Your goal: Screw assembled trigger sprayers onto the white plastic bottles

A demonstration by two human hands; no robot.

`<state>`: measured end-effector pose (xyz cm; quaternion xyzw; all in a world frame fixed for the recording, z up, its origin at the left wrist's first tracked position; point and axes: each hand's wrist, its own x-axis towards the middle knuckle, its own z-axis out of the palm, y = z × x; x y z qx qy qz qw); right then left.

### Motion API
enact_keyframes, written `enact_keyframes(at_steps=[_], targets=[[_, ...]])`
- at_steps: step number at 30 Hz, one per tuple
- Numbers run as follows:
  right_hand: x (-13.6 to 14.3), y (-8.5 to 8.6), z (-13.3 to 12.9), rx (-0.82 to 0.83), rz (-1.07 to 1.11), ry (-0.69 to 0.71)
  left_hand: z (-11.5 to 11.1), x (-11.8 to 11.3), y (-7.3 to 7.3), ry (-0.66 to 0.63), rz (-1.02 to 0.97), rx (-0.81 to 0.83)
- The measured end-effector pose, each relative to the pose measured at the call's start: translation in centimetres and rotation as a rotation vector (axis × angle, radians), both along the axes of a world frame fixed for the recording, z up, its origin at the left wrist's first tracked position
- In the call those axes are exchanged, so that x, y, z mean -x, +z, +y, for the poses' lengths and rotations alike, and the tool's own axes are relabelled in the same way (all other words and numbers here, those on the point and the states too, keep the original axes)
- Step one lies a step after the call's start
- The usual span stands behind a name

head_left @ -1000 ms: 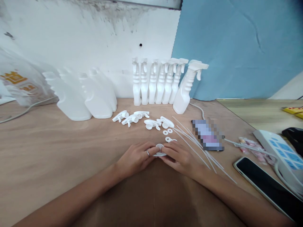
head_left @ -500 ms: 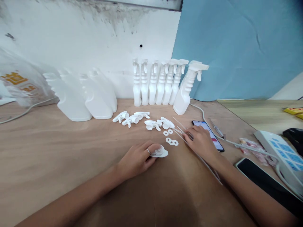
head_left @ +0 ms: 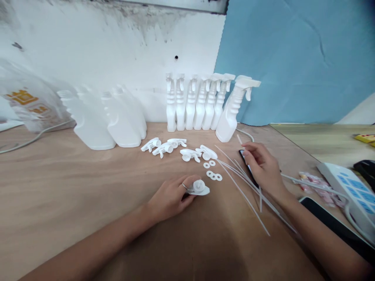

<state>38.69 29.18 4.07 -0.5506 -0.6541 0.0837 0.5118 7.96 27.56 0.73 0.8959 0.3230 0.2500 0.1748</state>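
While L hand (head_left: 172,195) grips spray head (head_left: 202,191) (wht), R hand (head_left: 265,169) holds tube (head_left: 239,140).

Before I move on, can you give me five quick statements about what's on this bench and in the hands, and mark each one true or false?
1. The left hand holds a white spray head. True.
2. Only that hand holds something. False: the right hand holds a thin tube.
3. White washers lie on the table. True.
4. Every standing bottle is capped. False: the front two bottles at the left have bare necks.
5. The loose tubes run mainly to the right of the washers. True.
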Motion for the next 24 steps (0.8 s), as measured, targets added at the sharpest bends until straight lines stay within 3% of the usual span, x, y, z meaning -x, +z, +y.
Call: enact_keyframes(at_steps=[6,9,13,16,19,24], targets=[[-1.1,2.1,0.4,-0.005,0.682,0.256,-0.4,-0.4,-0.1,0.035,0.004,-0.012],[-0.4,1.9,0.3,0.063,0.850,0.270,-1.0,-0.7,0.1,0.032,0.007,-0.006],[2.5,0.6,-1.1,0.196,0.710,0.275,-1.8,-0.9,0.8,0.045,-0.023,0.080],[5.1,0.4,-2.9,0.292,0.528,0.425,-2.0,-1.1,1.0,0.052,-0.041,0.115],[6.8,0.8,-4.3,0.298,0.389,0.535,-2.2,-1.4,1.0,0.037,-0.056,0.096],[7.6,0.9,-5.1,0.307,0.262,0.563,-2.5,-1.9,0.9,-0.016,-0.079,0.063]])
